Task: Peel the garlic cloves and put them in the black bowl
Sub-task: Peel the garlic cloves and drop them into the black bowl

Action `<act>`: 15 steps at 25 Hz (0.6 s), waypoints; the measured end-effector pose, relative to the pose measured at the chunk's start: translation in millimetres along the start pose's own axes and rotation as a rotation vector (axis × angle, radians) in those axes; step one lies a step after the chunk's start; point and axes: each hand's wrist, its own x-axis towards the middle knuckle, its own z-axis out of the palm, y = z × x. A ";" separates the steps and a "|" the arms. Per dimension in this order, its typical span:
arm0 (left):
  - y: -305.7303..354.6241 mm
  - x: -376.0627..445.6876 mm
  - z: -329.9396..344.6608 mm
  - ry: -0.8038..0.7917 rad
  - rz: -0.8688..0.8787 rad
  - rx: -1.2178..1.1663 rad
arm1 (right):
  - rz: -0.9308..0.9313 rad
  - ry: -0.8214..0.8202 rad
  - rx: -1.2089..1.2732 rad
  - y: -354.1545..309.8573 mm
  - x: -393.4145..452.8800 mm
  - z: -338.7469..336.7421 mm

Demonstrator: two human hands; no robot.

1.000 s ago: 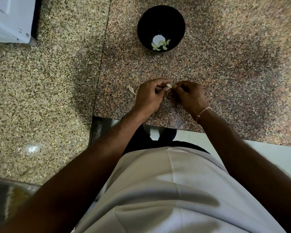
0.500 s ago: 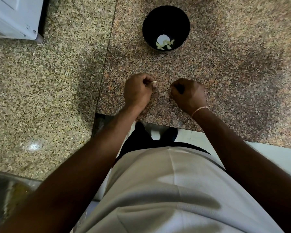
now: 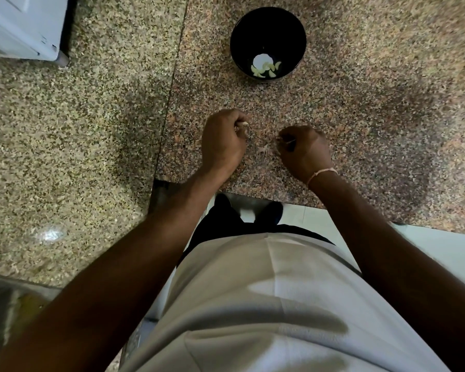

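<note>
A second ago I had both hands meeting over one clove; now they have come apart. My left hand [image 3: 222, 142] sits curled on the granite surface [image 3: 373, 108] with a pale tip of garlic clove [image 3: 244, 125] poking out between thumb and fingers — that grip is tight and pinching the clove. My right hand [image 3: 304, 151] has drawn off to the side, fingers curled in, apparently pinching a thin strip of skin [image 3: 289, 141], though it is too small for me to be sure. A scrap of papery peel [image 3: 265, 149] lies on the surface between the two hands.

I read this as the skin having just come away, so the clove looks about ready to go into the black bowl [image 3: 268, 25], which stands well ahead of my hands with several peeled cloves [image 3: 266, 68] already at its bottom.

Most of the held clove is buried in my fist — I cannot tell whether it is fully bare. Any unpeeled garlic is out of view.
</note>
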 end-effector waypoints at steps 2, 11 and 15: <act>-0.8 -15.8 1.9 -0.012 -0.014 -0.032 | -0.016 0.014 -0.065 -0.4 -7.2 7.1; -11.5 -36.6 9.6 -0.186 -0.200 -0.102 | -0.007 0.025 -0.066 -6.4 -9.3 15.7; -7.0 -28.8 13.9 -0.223 -0.189 -0.173 | -0.062 -0.061 -0.098 -21.0 -13.5 21.2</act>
